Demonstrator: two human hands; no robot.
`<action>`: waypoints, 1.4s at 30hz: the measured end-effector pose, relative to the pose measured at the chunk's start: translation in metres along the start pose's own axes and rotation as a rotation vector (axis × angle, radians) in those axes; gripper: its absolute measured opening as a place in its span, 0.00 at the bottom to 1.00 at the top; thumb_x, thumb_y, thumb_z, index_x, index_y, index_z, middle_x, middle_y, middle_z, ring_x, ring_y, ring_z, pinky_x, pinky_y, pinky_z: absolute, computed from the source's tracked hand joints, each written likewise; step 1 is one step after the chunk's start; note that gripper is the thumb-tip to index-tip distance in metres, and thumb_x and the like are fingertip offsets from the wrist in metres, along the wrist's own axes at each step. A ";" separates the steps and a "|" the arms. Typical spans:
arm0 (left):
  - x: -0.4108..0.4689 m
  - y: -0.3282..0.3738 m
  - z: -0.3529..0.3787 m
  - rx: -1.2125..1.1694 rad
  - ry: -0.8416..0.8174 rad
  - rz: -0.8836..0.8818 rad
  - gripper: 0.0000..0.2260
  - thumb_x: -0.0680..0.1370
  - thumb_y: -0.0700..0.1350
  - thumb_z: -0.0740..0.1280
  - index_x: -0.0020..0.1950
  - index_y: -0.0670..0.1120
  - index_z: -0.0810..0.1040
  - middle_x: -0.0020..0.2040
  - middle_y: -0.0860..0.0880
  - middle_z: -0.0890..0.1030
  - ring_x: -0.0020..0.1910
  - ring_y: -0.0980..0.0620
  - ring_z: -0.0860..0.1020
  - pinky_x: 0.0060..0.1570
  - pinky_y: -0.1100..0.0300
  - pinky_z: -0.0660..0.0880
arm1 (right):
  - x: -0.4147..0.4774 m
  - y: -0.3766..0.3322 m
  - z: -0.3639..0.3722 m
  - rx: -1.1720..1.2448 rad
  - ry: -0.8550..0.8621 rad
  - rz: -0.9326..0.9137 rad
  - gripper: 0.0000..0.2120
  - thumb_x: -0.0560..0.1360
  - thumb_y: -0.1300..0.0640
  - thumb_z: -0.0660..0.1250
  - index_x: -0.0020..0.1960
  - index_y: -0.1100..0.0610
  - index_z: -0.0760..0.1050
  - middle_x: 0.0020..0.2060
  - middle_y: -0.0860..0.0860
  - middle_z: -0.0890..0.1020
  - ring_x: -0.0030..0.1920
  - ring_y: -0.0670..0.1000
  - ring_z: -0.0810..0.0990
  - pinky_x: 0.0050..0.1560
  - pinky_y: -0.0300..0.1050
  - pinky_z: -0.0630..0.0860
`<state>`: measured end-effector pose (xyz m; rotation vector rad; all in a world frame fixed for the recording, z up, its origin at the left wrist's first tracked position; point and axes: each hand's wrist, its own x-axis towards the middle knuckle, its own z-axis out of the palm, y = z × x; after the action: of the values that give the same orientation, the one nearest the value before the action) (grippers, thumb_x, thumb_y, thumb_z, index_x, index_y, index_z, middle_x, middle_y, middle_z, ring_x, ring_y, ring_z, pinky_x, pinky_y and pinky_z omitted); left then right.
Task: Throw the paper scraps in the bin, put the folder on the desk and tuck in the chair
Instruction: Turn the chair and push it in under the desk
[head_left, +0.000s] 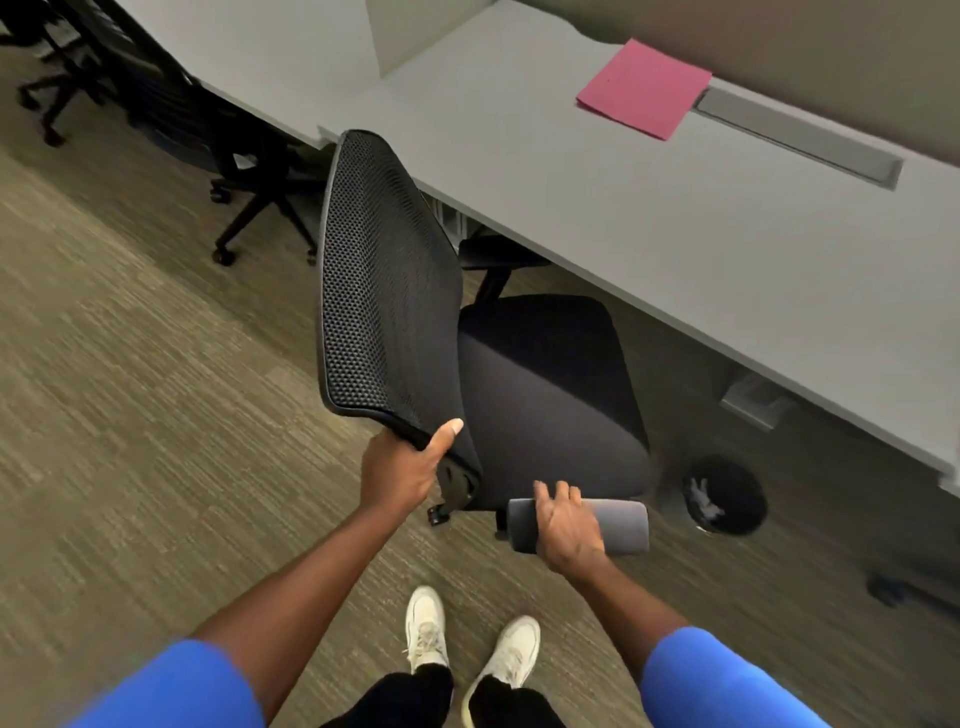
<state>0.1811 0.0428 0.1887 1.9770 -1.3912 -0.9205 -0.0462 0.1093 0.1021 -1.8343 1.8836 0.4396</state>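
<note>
A black office chair (545, 384) with a mesh backrest stands beside the grey desk (675, 223), its seat partly under the desk's edge. My left hand (410, 467) grips the corner of the backrest. My right hand (566, 525) is closed over the chair's grey armrest (623, 525). A pink folder (644, 88) lies flat on the desk at the far right. A small black bin (727, 493) sits on the carpet to the right of the chair, with white paper scraps (704, 501) inside.
Another black swivel chair (244, 171) is tucked under the desk at the far left. A grey cable tray lid (800, 135) runs along the desk behind the folder. A metal desk bracket (753, 402) hangs under the edge. Carpet stretches to the left.
</note>
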 end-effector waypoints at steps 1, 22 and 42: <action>-0.006 0.003 0.005 0.057 -0.031 0.026 0.26 0.74 0.69 0.73 0.57 0.48 0.87 0.56 0.47 0.89 0.59 0.40 0.85 0.55 0.54 0.80 | -0.002 -0.005 -0.003 0.084 0.026 0.014 0.32 0.78 0.57 0.68 0.79 0.56 0.61 0.68 0.58 0.72 0.70 0.62 0.73 0.65 0.59 0.78; 0.046 0.026 -0.108 -0.023 0.127 0.370 0.13 0.87 0.49 0.63 0.69 0.47 0.77 0.59 0.45 0.85 0.57 0.46 0.84 0.57 0.50 0.81 | -0.135 -0.075 -0.079 0.740 0.972 -0.072 0.42 0.69 0.34 0.78 0.76 0.49 0.69 0.72 0.42 0.73 0.73 0.45 0.73 0.71 0.49 0.71; 0.120 0.063 -0.075 0.340 0.193 0.929 0.24 0.85 0.63 0.55 0.64 0.50 0.83 0.68 0.50 0.81 0.81 0.44 0.66 0.83 0.34 0.48 | -0.122 -0.057 -0.104 0.247 1.233 0.291 0.14 0.85 0.45 0.62 0.55 0.51 0.83 0.55 0.50 0.83 0.59 0.56 0.81 0.67 0.58 0.71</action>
<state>0.2316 -0.0869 0.2557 1.2867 -2.1305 -0.0675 -0.0021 0.1530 0.2605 -1.7646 2.7636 -1.0561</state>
